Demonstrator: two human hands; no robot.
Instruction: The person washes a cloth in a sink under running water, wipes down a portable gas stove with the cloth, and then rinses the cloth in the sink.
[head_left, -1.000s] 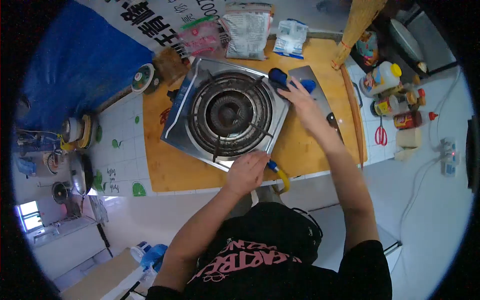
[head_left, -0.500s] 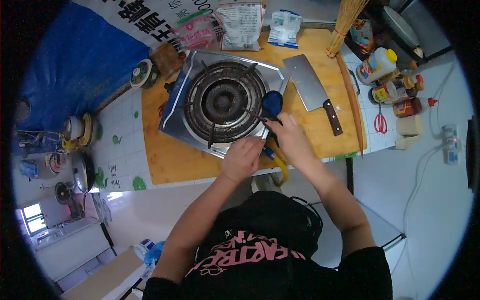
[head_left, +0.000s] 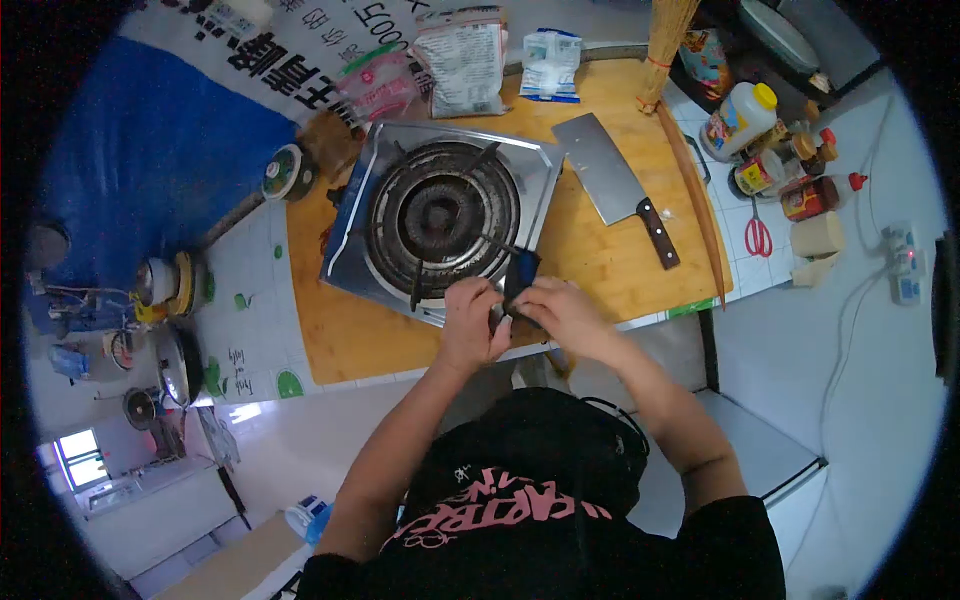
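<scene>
A gas stove (head_left: 440, 215) with a round black burner sits tilted on a wooden board. At its front right corner my right hand (head_left: 560, 312) grips a black-handled tool with a dark blue head (head_left: 523, 268); its exact kind does not show. My left hand (head_left: 470, 322) is closed beside it at the stove's front edge, fingers curled, and what it holds is hidden. The two hands are close together. To the right of the stove lies a cleaver (head_left: 605, 170) with a dark brown handle (head_left: 656, 235).
Sealed bags (head_left: 462, 65) stand behind the stove, with a straw brush (head_left: 668, 50) at the back right. Bottles (head_left: 740, 122), jars and red scissors (head_left: 758, 235) line the right side. The wooden board (head_left: 345, 345) reaches the counter's front edge.
Both hands have come closer together, the right moving left and toward me. The blue-headed tool has turned and moved toward me with it. The whole view has shifted slightly.
</scene>
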